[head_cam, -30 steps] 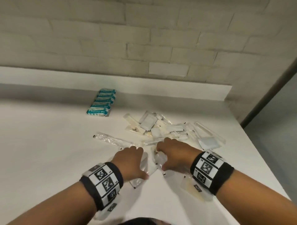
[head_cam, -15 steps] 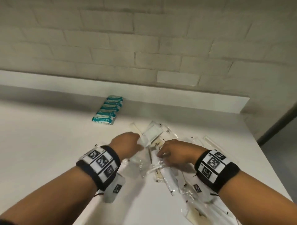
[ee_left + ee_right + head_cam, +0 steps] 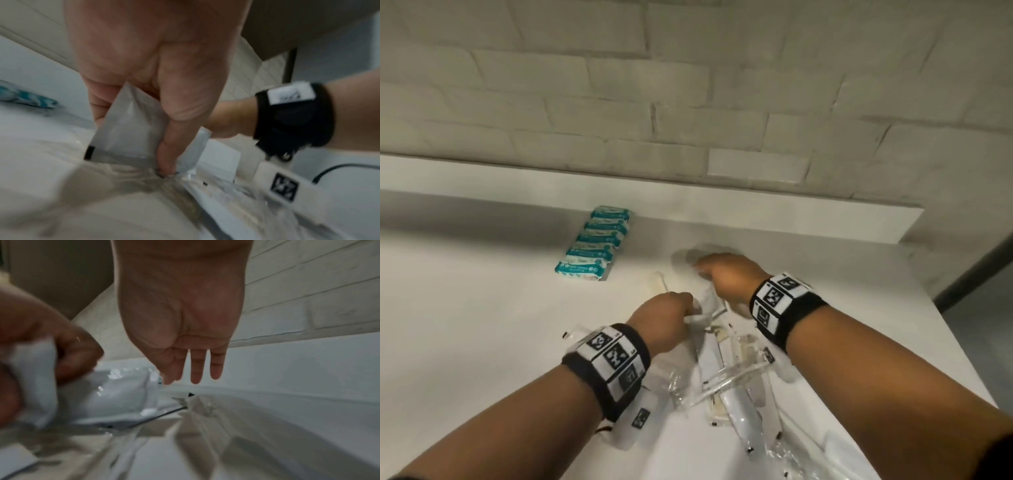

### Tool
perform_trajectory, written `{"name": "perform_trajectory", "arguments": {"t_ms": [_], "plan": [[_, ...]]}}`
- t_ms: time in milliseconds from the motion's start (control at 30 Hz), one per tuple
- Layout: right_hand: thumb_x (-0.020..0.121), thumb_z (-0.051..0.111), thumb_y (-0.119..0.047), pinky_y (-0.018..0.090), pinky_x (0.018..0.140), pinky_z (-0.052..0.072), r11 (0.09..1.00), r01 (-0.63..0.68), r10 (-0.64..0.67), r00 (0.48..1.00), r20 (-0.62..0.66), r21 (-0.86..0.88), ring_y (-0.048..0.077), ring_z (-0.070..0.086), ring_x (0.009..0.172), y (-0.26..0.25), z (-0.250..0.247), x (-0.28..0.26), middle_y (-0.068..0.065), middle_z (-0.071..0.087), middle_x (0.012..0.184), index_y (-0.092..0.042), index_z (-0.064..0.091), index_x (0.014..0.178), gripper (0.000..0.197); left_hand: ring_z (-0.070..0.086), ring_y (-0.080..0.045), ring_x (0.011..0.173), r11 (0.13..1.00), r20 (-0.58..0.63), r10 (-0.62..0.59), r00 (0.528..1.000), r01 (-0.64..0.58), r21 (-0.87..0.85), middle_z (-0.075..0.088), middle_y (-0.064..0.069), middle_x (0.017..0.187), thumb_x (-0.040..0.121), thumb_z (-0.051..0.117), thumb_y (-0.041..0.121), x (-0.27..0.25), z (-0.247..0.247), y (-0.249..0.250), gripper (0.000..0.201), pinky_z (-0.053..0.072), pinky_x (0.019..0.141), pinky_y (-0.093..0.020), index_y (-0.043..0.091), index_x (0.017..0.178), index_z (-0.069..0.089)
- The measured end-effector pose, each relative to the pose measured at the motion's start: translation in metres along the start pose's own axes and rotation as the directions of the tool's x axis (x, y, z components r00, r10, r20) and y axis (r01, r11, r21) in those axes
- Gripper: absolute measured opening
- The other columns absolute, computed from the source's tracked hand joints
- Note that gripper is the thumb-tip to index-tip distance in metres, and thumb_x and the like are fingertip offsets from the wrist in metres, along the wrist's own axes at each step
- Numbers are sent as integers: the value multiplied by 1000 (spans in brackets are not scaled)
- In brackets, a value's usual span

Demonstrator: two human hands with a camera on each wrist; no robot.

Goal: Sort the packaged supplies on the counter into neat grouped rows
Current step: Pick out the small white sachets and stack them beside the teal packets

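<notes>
Both hands are over the white counter [image 3: 482, 342], working at a loose heap of clear and white wrapped supplies [image 3: 726, 380] that spreads from the middle of the head view down to its lower right corner.

The left hand [image 3: 661, 325], just left of centre in that view, pinches a flat white sachet [image 3: 127, 129]. The left wrist view shows it plainly: the thumb is on one face and the curled fingers [image 3: 98, 104] on the other, the sachet hanging down with a small black mark at its lower corner, its bottom edge just above the crinkled wrappers below.

The right hand [image 3: 729, 274] is further back, above and to the right of the left one in the head view, near the far edge of the heap. In the right wrist view its fingers [image 3: 196, 368] hang straight down, slightly apart, palm bare, holding nothing; their tips are close over a white packet [image 3: 123, 399] lying on the counter, and I cannot tell whether they touch it.

In the upper left of the head view, well apart from the heap, a tidy row of teal-and-white packs [image 3: 595, 243] runs back toward the low white upstand [image 3: 482, 178] at the foot of the pale brick wall [image 3: 688, 85]. Black wristbands with square black-and-white markers [image 3: 613, 359] sit on both wrists.
</notes>
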State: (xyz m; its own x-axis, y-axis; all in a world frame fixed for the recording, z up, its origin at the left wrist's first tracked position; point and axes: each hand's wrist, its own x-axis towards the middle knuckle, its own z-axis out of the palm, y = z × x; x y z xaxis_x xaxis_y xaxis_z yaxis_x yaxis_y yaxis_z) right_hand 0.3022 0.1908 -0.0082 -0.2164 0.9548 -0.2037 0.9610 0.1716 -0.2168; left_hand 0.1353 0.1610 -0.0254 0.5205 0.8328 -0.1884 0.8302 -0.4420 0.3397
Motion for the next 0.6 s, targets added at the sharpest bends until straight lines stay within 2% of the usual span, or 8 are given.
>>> {"name": "perform_trajectory", "arguments": {"t_ms": [133, 167, 233, 333, 400, 433, 533, 600], "plan": [[84, 60, -6, 37, 92, 47, 957, 185, -161, 980, 119, -223, 29, 56, 112, -17, 7, 17, 5, 55, 125, -21, 61, 119, 38, 60, -18, 73, 972, -7, -172, 985, 168, -165, 67, -2, 99, 76, 72, 22, -31, -30, -30, 46, 43, 53, -27, 23, 115, 47], [81, 67, -12, 35, 90, 45, 953, 173, -151, 983, 106, -249, 28, 55, 111, -16, 9, 19, 5, 54, 124, -23, 59, 118, 39, 61, -16, 72, 956, -1, -215, 977, 210, -207, 65, 0, 100, 75, 73, 22, -39, -37, -39, 53, 47, 50, -25, 27, 121, 45], [76, 76, -34, 36, 91, 40, 946, 117, -94, 992, 88, -302, 26, 53, 110, -14, 13, 22, 2, 56, 123, -26, 57, 116, 46, 62, -16, 81, 938, 26, -290, 957, 289, -192, 63, 3, 106, 76, 72, 24, -56, -48, -55, 58, 48, 57, -23, 31, 127, 45], [77, 70, -54, 39, 93, 37, 906, 65, -20, 994, 111, -418, 25, 51, 109, -15, 14, 18, 4, 61, 117, -21, 60, 110, 48, 57, -17, 86, 939, 100, -344, 934, 344, 10, 62, 4, 98, 79, 68, 32, -72, -48, -66, 27, 40, 67, -25, 24, 101, 55], [81, 65, -54, 40, 94, 37, 885, 55, 6, 992, 128, -462, 26, 50, 111, -19, 14, 12, 6, 60, 119, -18, 62, 113, 48, 56, -17, 84, 932, 137, -361, 922, 354, 73, 60, 5, 88, 80, 65, 38, -76, -38, -66, 20, 37, 67, -26, 24, 83, 52], [82, 65, -51, 41, 95, 36, 892, 34, 15, 994, 105, -450, 26, 50, 113, -22, 17, 8, 6, 59, 122, -17, 60, 117, 49, 57, -18, 84, 933, 145, -359, 922, 349, 93, 62, 3, 88, 81, 63, 39, -76, -33, -64, 19, 38, 67, -26, 23, 82, 53], [78, 73, -41, 45, 101, 37, 962, -84, 92, 995, 22, -261, 29, 52, 117, -22, 26, -3, 7, 54, 130, -19, 41, 135, 69, 60, -21, 90, 935, 116, -346, 931, 331, 125, 66, -4, 104, 84, 61, 37, -75, -23, -57, 30, 41, 71, -27, 14, 102, 59], [79, 73, -41, 43, 97, 38, 963, -168, 183, 982, 53, -211, 29, 56, 114, -18, 29, -9, 7, 56, 126, -16, 43, 132, 66, 56, -21, 86, 937, 110, -349, 931, 343, 70, 62, -5, 110, 81, 66, 39, -78, -19, -55, 49, 41, 72, -28, 13, 119, 49]]}}
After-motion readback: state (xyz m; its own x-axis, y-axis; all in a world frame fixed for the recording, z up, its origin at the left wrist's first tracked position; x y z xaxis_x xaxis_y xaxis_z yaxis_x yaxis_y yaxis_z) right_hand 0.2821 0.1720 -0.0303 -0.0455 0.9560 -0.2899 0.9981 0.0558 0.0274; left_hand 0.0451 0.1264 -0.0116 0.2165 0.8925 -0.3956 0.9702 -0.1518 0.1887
